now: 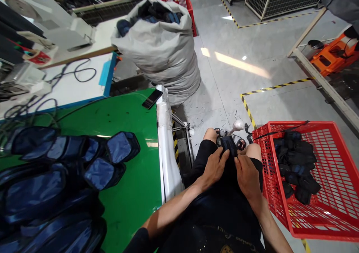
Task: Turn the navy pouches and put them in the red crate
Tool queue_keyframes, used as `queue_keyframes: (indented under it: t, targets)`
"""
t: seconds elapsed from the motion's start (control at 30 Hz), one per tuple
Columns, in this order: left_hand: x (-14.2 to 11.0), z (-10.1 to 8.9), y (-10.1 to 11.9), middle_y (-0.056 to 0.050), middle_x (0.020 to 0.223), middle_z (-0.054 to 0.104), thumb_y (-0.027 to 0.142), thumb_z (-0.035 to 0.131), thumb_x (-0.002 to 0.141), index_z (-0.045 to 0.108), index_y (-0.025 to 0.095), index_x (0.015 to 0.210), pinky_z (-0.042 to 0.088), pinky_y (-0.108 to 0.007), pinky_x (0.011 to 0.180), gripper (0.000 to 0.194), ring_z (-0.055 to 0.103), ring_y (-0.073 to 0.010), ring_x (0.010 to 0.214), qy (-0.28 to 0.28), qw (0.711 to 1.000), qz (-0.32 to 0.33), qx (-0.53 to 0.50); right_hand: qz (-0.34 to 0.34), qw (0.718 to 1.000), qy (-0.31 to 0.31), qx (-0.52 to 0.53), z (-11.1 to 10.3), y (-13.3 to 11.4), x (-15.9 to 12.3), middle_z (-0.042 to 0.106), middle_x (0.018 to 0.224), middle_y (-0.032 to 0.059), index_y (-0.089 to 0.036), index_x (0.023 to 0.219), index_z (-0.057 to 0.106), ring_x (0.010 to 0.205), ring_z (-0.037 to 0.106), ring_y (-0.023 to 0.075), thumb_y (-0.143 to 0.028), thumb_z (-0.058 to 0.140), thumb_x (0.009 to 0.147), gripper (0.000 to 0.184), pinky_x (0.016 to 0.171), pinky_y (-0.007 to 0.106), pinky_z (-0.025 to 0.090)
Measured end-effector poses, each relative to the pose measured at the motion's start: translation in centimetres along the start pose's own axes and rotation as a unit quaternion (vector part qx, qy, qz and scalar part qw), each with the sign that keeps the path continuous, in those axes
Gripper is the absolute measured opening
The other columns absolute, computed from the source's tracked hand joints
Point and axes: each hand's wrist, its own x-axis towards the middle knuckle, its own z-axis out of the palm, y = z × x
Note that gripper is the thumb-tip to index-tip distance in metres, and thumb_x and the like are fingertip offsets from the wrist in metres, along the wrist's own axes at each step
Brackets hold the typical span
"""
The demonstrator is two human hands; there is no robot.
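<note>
Over my lap, a small dark navy pouch (229, 146) is pinched between both hands. My left hand (215, 165) is closed on its left edge, thumb and fingers along the near side. At the opposite edge, my right hand (248, 173) grips it with the thumb on top; the rest of those fingers are partly hidden. To my right stands a red plastic basket (333, 133) with several small dark pouches (300, 163) heaped inside. Stacks of larger blue pouches (36, 193) lie on the green tabletop (134, 208) to my left.
A black phone (152, 98) rests at the green table's far corner. Beyond it stands a full grey sack (165, 54), with a red crate (188, 2) behind. A sewing machine (64, 24) occupies the far-left table. An orange plastic stool (335, 56) is at the right.
</note>
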Motion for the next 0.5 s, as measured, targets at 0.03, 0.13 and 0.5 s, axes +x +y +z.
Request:
queue_keyframes:
  t: [0.03,0.13,0.5]
  targets:
    - [-0.1,0.8,0.0,0.002,0.074,0.056,0.057,0.050,0.109,0.049,0.027,0.082,0.038,-0.035,0.069,0.040,0.049,-0.0178,0.068,-0.009,1.000,0.004,-0.007,0.030,0.999,0.025,0.002,0.4,-0.2,-0.2,0.077,0.110,0.0140,-0.021,0.119,0.070,0.101,0.073,0.0281,-0.050,0.039,0.122,0.042,0.093,0.041,0.056]
    - [-0.7,2.7,0.3,0.004,0.071,0.052,0.053,0.051,0.108,0.046,0.027,0.082,0.038,-0.034,0.068,0.037,0.046,-0.0168,0.067,-0.044,0.999,0.016,-0.024,0.106,0.991,0.086,-0.011,1.0,-0.1,-0.3,0.077,0.110,0.0165,-0.020,0.115,0.069,0.099,0.072,0.0299,-0.063,0.038,0.119,0.053,0.088,0.040,0.054]
    - [-1.2,-1.4,1.2,0.005,0.079,0.046,0.052,0.060,0.107,0.051,0.024,0.086,0.036,-0.031,0.070,0.037,0.043,-0.0148,0.074,-0.125,0.989,0.031,-0.071,0.204,0.960,0.191,0.023,-5.7,5.2,2.4,0.041,0.063,-0.0061,-0.025,0.071,0.048,0.059,0.036,0.0137,-0.080,0.046,0.109,0.067,0.060,0.030,0.033]
